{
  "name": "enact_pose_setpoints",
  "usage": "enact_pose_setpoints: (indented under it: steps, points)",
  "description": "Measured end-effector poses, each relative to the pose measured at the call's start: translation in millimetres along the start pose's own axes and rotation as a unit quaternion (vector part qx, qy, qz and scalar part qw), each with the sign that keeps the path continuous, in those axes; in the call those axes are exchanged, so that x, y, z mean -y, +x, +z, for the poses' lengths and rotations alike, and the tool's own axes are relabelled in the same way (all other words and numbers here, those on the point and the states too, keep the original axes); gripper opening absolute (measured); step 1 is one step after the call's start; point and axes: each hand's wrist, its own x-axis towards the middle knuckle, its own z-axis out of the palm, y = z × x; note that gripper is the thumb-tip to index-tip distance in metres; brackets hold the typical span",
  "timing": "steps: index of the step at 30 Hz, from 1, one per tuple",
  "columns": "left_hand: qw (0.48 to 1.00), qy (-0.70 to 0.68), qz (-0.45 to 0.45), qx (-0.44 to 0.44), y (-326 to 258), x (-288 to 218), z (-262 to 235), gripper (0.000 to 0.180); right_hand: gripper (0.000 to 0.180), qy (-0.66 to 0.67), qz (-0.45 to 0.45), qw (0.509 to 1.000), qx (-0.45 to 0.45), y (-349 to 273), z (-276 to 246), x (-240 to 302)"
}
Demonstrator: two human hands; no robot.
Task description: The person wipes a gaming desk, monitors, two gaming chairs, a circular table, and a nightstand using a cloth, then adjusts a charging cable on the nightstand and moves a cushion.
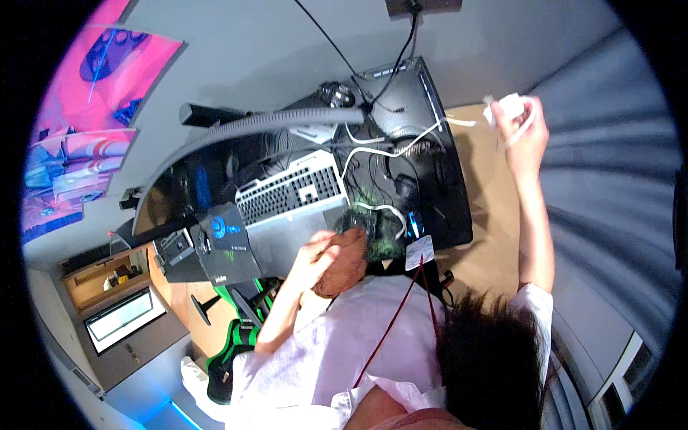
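Note:
My left hand [312, 259] is closed on a crumpled brown cloth [342, 264], near the front edge of the desk, just below the keyboard [292, 188]. Out to the right, past the desk's side, my raised right hand [529, 136] grips a small white piece [507, 107] with a white cable looped by it; its exact kind is unclear. A white cable [401, 152] runs across the desk from near the keyboard toward that hand. Under the cloth, the dark green-patterned mat [383, 247] partly shows.
A curved monitor [251, 140] spans the desk's back left. At the back right stands a black computer case [401, 89], with tangled cables before it. A card on a red lanyard [420, 252] hangs at my front. Grey curtains [609, 143] fall at the right; a green-black chair [240, 315] is lower left.

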Motion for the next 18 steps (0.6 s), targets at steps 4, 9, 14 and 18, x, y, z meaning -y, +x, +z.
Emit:
enact_pose_setpoints:
  steps: [4,9,14,18]
  points:
    - [0.995,0.029,0.018,0.094,-9.4,-42.0,7.5,0.099,0.041,0.113,-0.041,0.969,0.217,-122.4,6.0,83.4]
    - [0.975,-0.086,0.203,0.028,-34.9,-30.1,3.4,0.096,0.055,0.176,-0.227,0.889,0.357,-206.9,59.7,153.0]
    - [0.923,-0.339,0.176,-0.046,-87.2,22.3,-0.7,0.057,0.053,0.245,-0.189,0.871,0.382,-251.7,78.0,159.1]
    - [0.919,-0.317,0.163,-0.168,-117.4,46.4,-19.2,0.064,0.039,0.143,-0.231,0.958,0.092,-314.8,98.2,166.5]
